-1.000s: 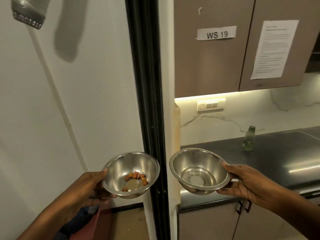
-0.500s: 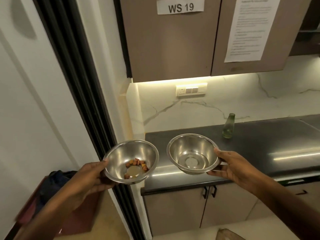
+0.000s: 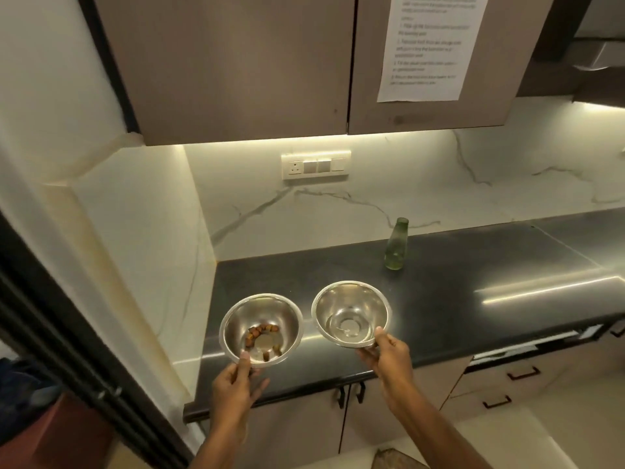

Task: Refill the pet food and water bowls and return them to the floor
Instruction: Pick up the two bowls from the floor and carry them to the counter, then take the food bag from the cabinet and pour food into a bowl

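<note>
Bowls (image 3: 261,328) in both hands (image 3: 236,387)

Both bowls are gleaming as polished metal — the food bowl (image 3: 261,330) is showing matt brown kibble (image 3: 262,333) against its shiny base, the water bowl (image 3: 351,313) is mirroring the light. The dark table (image 3: 456,292) is shining, smooth and glossy. The green bottle (image 3: 395,245) is looking like clear glass — the backsplash (image 3: 338,211) like veined polished stone, the cabinet doors (image 3: 236,62) matt, the posted sheet (image 3: 429,45) plain paper.
</note>
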{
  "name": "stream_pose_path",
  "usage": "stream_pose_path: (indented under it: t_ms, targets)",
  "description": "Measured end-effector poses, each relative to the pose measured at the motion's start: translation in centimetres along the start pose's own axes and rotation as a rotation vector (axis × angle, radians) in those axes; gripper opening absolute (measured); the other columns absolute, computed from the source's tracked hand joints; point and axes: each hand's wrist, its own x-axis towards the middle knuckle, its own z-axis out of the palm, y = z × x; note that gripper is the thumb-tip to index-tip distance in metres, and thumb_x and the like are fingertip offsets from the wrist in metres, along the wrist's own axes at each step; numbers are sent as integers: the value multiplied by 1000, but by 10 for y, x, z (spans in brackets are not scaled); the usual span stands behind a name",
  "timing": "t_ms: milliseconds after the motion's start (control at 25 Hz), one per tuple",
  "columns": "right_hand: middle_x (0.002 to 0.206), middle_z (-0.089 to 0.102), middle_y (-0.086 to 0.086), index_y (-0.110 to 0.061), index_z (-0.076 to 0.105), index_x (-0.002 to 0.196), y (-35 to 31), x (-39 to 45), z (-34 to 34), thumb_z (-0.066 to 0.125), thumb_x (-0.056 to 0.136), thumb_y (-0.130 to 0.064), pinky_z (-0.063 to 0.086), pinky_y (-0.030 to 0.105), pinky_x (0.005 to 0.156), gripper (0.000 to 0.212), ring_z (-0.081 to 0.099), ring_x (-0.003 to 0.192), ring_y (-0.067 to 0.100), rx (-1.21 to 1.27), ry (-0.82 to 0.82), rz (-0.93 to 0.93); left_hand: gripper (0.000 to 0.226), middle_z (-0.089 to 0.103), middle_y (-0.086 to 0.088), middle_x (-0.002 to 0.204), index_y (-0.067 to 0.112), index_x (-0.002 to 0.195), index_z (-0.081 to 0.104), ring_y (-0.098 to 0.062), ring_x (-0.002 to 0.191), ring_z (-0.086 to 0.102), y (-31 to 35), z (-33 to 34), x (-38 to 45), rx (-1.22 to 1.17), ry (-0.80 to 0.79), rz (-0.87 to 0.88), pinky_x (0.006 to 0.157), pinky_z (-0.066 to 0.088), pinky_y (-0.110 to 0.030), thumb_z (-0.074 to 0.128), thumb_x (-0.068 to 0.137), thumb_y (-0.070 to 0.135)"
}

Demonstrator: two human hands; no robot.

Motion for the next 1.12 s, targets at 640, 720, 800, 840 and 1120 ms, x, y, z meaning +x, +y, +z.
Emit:
stream_pose_path:
  t_ms: [640, 720, 800, 840, 1120]
  targets:
    - [108, 78, 5, -13, 73, 115, 33, 290, 9, 53, 111, -23, 57, 44, 107, 23, 75, 105, 22, -184, 105, 155, 37, 79, -9, 108, 2, 120, 74, -11, 85, 79, -90, 201, 215, 117, 165, -124, 101, 61, -45, 59, 107, 33]
    - [108, 78, 8, -4, 71, 126, 40, 304, 9, 52, 112, -22, 56, 45, 109, 30, 75, 103, 22, -135, 113, 200, 41, 79, -10, 109, 0, 127, 71, -16, 96, 78, -93, 206, 227, 97, 167, -138, 102, 61, -49, 60, 107, 34]
    - [105, 77, 8, 0, 68, 130, 41, 312, 10, 51, 112, -20, 55, 46, 109, 32, 74, 99, 20, -101, 116, 230, 43, 79, -12, 110, -1, 131, 69, -22, 104, 76, -94, 210, 235, 89, 179, -160, 102, 61, -51, 60, 107, 32]
    - [103, 76, 7, 1, 68, 130, 40, 314, 10, 50, 112, -19, 54, 47, 111, 32, 73, 97, 18, -90, 118, 241, 42, 78, -13, 110, -2, 132, 68, -24, 106, 76, -95, 211, 238, 86, 189, -166, 102, 61, -51, 60, 107, 31]
    - [109, 75, 16, -8, 72, 110, 36, 326, 7, 53, 110, -35, 61, 50, 100, 33, 73, 101, 29, -93, 72, 340, 43, 76, -13, 111, -3, 138, 65, -29, 113, 74, -105, 216, 242, 108, 257, -223, 100, 62, -49, 60, 107, 28]
